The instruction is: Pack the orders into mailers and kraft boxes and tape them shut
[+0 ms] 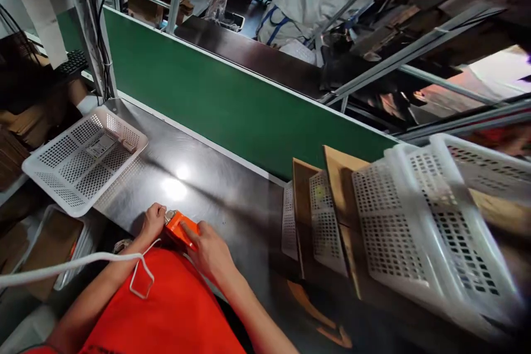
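Note:
Close to my body, at the front edge of the metal table, I have a small orange box [178,223] between my hands. My right hand [212,249] grips its right end, with the index finger lying along the top. At the other end, my left hand [154,221] has its fingers curled in against a small silvery-beige part [170,214] that shows at the box's end. What that part is I cannot make out, and my left fingertips are partly hidden.
A white perforated basket [120,172] holding small packets stands at the left. Stacked white baskets [390,221] with cardboard sheets [346,177] between them fill the right. A green panel [224,99] borders the metal tabletop [232,193]. A white cord [83,260] crosses at lower left.

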The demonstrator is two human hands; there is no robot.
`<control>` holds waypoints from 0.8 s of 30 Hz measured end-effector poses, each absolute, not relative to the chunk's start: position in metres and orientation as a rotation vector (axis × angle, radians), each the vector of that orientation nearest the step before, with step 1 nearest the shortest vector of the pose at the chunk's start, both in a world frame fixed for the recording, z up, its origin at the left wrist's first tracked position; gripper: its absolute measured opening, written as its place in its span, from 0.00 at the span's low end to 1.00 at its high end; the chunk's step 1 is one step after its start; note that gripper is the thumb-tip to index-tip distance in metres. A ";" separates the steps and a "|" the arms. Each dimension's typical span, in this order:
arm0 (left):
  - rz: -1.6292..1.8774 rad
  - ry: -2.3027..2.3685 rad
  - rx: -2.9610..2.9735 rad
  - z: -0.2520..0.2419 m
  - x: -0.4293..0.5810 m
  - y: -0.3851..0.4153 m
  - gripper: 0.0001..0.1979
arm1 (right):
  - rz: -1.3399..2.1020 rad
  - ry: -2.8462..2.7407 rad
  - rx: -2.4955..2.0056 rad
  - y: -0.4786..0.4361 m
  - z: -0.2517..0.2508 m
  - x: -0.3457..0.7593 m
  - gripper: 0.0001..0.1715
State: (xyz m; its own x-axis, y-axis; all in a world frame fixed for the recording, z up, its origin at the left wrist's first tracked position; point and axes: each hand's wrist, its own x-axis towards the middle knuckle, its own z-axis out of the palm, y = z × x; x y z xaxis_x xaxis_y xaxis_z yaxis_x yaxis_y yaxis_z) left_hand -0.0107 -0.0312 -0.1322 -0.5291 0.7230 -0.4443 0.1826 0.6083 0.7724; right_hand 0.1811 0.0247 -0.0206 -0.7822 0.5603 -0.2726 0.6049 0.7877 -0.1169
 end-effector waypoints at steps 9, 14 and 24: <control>0.741 1.957 0.854 -0.161 -0.002 -0.034 0.10 | -0.284 2.762 0.848 0.026 -0.028 0.190 0.40; 0.657 1.857 1.059 -0.171 -0.011 -0.038 0.20 | -0.303 2.656 0.864 0.026 -0.023 0.188 0.38; 0.377 1.204 1.776 -0.156 -0.046 -0.021 0.63 | -0.411 2.404 0.908 0.028 0.011 0.159 0.35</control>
